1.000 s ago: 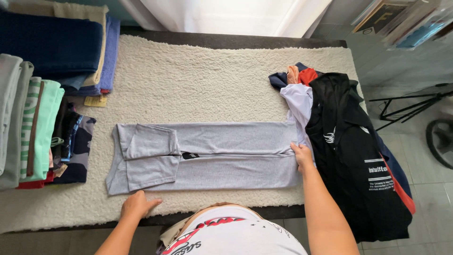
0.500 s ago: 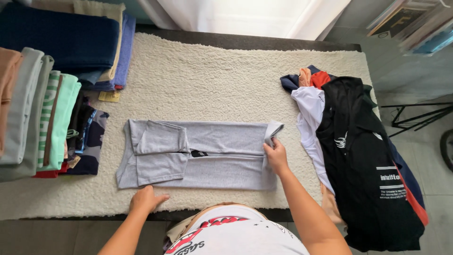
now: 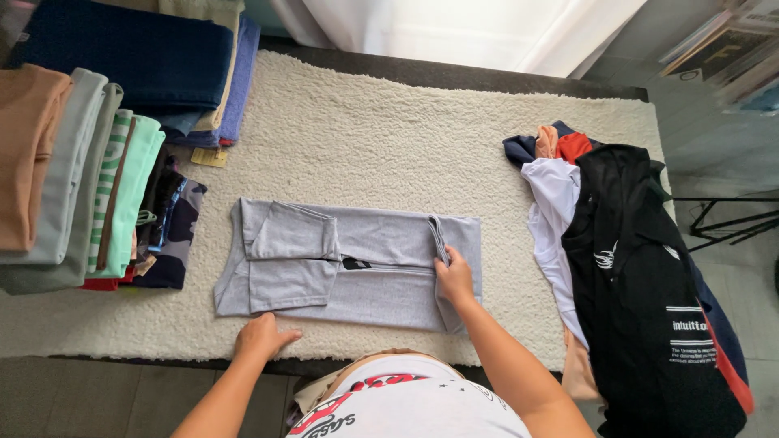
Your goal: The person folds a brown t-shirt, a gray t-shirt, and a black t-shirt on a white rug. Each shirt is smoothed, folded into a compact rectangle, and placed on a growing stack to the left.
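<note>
- Two bare hands work a grey garment [image 3: 349, 268] lying flat, partly folded, in the middle of a cream fleecy cover [image 3: 373, 138] on the worktop.
- Right hand [image 3: 454, 278] pinches the garment's turned-over right end; a loose grip could let that flap slide off line and leave a crooked edge.
- Left hand [image 3: 264, 337] rests spread and flat on the cover just below the garment's near edge, not on the cloth, so a pull from the right may drag the whole piece sideways.
- Sleeves already tucked at the left could spring open if the cloth shifts.
- Heaped dark clothes [image 3: 649, 276] lie near on the right; folded stacks [image 3: 81, 178] crowd the left, and either could snag.
</note>
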